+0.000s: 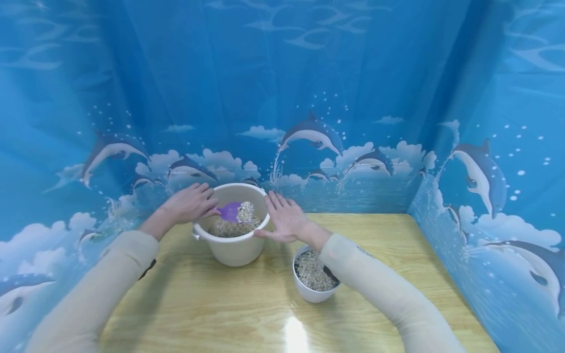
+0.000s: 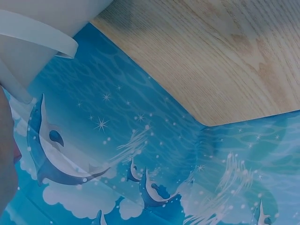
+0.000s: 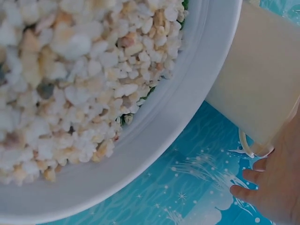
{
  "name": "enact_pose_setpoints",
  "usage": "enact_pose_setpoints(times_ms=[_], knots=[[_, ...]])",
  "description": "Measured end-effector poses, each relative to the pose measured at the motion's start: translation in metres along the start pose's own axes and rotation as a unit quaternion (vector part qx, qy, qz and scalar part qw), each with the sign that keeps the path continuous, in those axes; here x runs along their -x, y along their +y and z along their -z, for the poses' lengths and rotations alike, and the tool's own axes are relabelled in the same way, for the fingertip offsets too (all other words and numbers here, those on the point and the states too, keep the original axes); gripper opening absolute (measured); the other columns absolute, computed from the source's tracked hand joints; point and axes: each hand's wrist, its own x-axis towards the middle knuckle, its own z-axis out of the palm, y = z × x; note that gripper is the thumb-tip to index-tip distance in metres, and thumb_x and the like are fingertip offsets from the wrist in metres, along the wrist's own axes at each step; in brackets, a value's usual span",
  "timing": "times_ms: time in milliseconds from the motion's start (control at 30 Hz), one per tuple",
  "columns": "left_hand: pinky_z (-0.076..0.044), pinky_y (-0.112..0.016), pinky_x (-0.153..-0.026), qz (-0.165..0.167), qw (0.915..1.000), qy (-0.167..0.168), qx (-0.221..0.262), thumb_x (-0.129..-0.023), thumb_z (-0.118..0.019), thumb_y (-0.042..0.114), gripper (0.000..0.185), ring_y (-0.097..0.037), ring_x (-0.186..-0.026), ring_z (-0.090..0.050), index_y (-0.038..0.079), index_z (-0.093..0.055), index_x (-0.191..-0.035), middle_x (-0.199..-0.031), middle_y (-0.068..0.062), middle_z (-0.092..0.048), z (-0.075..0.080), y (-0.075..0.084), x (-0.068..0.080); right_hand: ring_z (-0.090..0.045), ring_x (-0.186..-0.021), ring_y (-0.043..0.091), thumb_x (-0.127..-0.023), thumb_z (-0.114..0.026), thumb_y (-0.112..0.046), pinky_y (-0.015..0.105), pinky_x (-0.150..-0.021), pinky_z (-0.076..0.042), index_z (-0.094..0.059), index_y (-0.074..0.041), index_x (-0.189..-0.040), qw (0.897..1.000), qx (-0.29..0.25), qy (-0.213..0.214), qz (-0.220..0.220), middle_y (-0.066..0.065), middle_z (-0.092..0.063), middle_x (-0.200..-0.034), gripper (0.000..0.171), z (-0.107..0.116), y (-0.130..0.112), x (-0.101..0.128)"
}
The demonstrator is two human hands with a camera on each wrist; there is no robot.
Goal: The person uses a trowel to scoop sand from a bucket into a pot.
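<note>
Over on the left, the left hand (image 1: pixel 191 203) grips the handle of a purple scoop (image 1: pixel 231 211), fingers curled over it at the bucket's rim. The scoop's blade sits inside the cream bucket (image 1: pixel 235 247), heaped with pale gravel (image 1: pixel 245 211), just above the gravel bed at the bottom. The bucket stands on the wooden table (image 1: pixel 220 304), towards the back edge. On the bucket's right side the right hand (image 1: pixel 287 218) lies flat against the rim, fingers straight, holding nothing. Further right, just beside the bucket, a small white bowl (image 1: pixel 309 293) full of gravel sits under the right sleeve (image 1: pixel 384 289). Dolphin-print blue curtain (image 1: pixel 485 171) all around.
</note>
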Motion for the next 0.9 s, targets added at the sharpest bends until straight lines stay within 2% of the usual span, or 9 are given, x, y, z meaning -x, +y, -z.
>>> enact_pose_setpoints(times_ms=[233,467,700,900], knots=[[-0.056,-0.044,-0.084,-0.001,1.0000,0.009,-0.003,-0.104,-0.061,0.048,0.035,-0.025,-0.091,-0.057,0.014,-0.065,-0.102,-0.095,-0.007,-0.064,0.001,0.000,0.002,-0.023,-0.163,0.041,-0.095,-0.033,-0.087,0.057,-0.130,-0.028,-0.003,-0.002,-0.168,1.000,0.015,0.007,0.004,0.023,-0.009,-0.177,0.115,-0.001,0.005,0.004],[-0.056,-0.045,-0.086,0.007,0.9999,-0.009,0.001,-0.104,-0.060,0.049,0.035,-0.026,-0.092,-0.059,0.014,-0.065,-0.102,-0.097,-0.008,-0.065,0.004,0.001,0.006,-0.022,-0.164,0.040,-0.094,-0.035,-0.088,0.058,-0.129,-0.029,-0.003,-0.004,-0.169,1.000,0.000,0.014,0.012,0.020,-0.001,-0.177,0.117,-0.007,0.008,0.014],[-0.056,-0.047,-0.088,0.017,0.9997,-0.009,0.012,-0.104,-0.061,0.047,0.033,-0.028,-0.095,-0.061,0.014,-0.065,-0.103,-0.099,-0.009,-0.066,0.004,0.005,0.008,-0.021,-0.164,0.039,-0.093,-0.040,-0.086,0.059,-0.129,-0.028,-0.004,-0.005,-0.169,1.000,-0.007,0.014,0.014,0.021,-0.006,-0.177,0.117,-0.011,0.016,0.031],[-0.056,-0.047,-0.089,0.019,0.9997,-0.006,0.016,-0.104,-0.061,0.046,0.033,-0.029,-0.096,-0.061,0.014,-0.066,-0.104,-0.099,-0.009,-0.067,0.006,0.008,0.008,-0.015,-0.165,0.040,-0.094,-0.039,-0.085,0.060,-0.131,-0.023,-0.006,-0.011,-0.170,0.999,-0.029,0.009,0.023,0.018,-0.001,-0.177,0.111,-0.014,0.024,0.051]])
